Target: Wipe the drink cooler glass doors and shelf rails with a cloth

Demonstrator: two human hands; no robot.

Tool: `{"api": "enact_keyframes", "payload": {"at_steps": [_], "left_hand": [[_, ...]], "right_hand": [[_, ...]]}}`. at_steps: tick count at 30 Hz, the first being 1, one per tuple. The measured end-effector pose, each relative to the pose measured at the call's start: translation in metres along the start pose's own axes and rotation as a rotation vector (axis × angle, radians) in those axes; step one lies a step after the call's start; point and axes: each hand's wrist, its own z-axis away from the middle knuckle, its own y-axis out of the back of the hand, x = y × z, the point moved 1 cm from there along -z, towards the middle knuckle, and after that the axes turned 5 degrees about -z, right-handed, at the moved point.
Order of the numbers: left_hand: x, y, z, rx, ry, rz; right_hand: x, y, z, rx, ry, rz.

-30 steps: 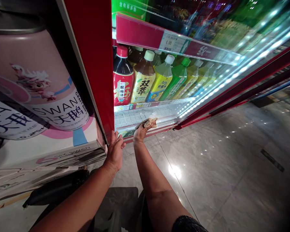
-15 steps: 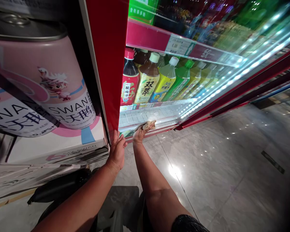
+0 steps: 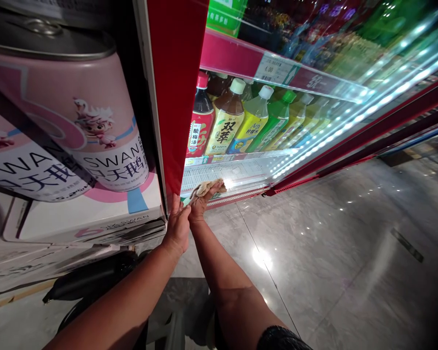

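Observation:
My right hand [image 3: 199, 208] presses a crumpled beige cloth [image 3: 205, 187] against the lower glass of a lit drinks fridge. The cloth lies between its fingers and the pane. Close beside it, my left hand [image 3: 177, 228] rests at the bottom of the fridge's red side frame [image 3: 175, 107], fingers stretched upward and holding nothing. The two hands nearly touch. Behind the glass, a row of bottled drinks [image 3: 226, 124] stands on a shelf above a white slotted base [image 3: 237, 170].
Large pink can displays [image 3: 105, 116] stand on a white carton [image 3: 95, 214] to the left. A dark bag-like object [image 3: 91, 272] lies below it. Grey tiled floor [image 3: 314, 253] stretches to the right. A price label [image 3: 273, 68] sits on the upper shelf edge.
My right hand and the cloth have slid left along the lower glass, closer to my left hand. My left hand stays at the red frame. The view has shifted slightly.

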Motion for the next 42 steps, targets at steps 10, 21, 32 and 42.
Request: {"api": "enact_keyframes", "payload": {"at_steps": [10,21,32,42], "left_hand": [[-0.001,0.001,-0.002,-0.026,-0.072,0.047],[-0.009,0.004,-0.007,-0.055,-0.123,0.07],[-0.001,-0.001,-0.003,-0.119,-0.209,0.061],[-0.005,-0.001,-0.006,-0.108,-0.191,0.063]], "right_hand": [[0.021,-0.006,0.02,-0.001,0.446,0.321],[0.038,-0.007,0.031,-0.075,0.657,0.42],[0.007,0.01,-0.001,-0.031,0.935,0.416],[0.003,0.011,-0.005,-0.159,0.959,0.405]]}}
